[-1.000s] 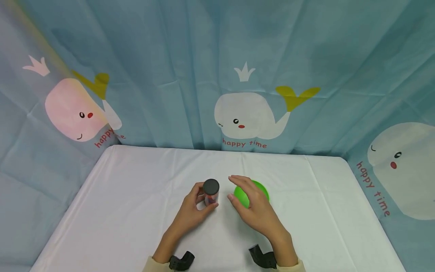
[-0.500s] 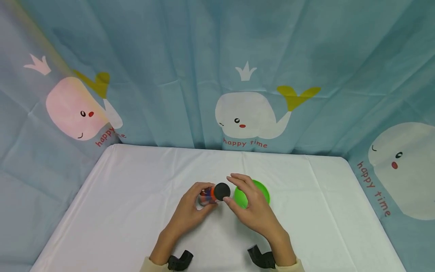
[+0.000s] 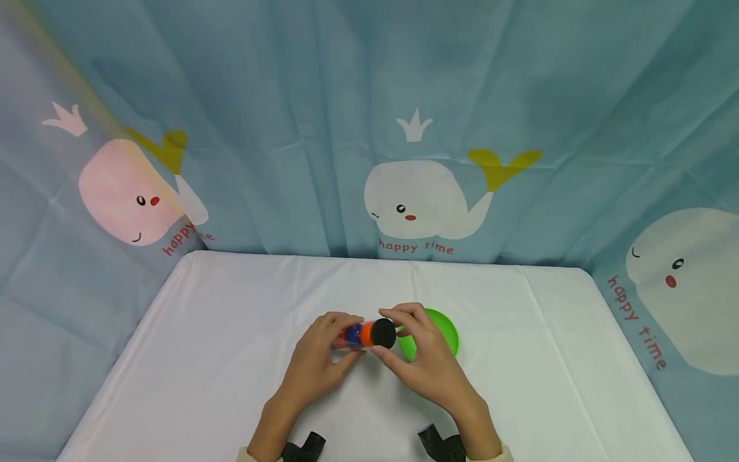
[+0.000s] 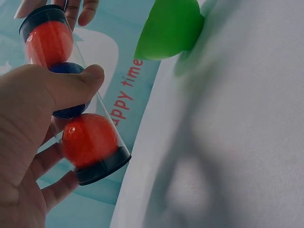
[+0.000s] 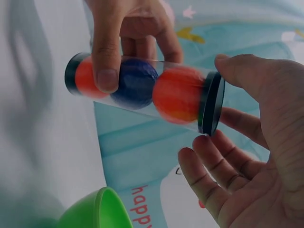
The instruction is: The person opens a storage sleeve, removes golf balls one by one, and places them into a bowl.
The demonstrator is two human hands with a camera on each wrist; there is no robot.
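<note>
In the head view, my left hand (image 3: 316,356) grips a clear tube (image 3: 343,340) around its side, the thumb across it in the left wrist view. The tube is tilted over on its side above the table. Inside are orange balls (image 5: 178,95) and a dark blue ball (image 5: 135,84). Both tube ends carry black caps (image 3: 383,333). My right hand (image 3: 430,366) holds the right-hand cap between thumb and fingertips, its fingers bent loosely about the rim. Just beyond the right hand, partly hidden by it, stands a green bowl (image 3: 446,330).
A white cloth covers the table (image 3: 231,359). Blue curtains (image 3: 277,128) with printed whales hang behind it and at both sides. Each wrist wears a black camera mount (image 3: 441,443).
The tube, upright one second ago, has been tipped so its cap faces right. My right hand's fingers have bent in around that cap. The bowl has stayed in place.
</note>
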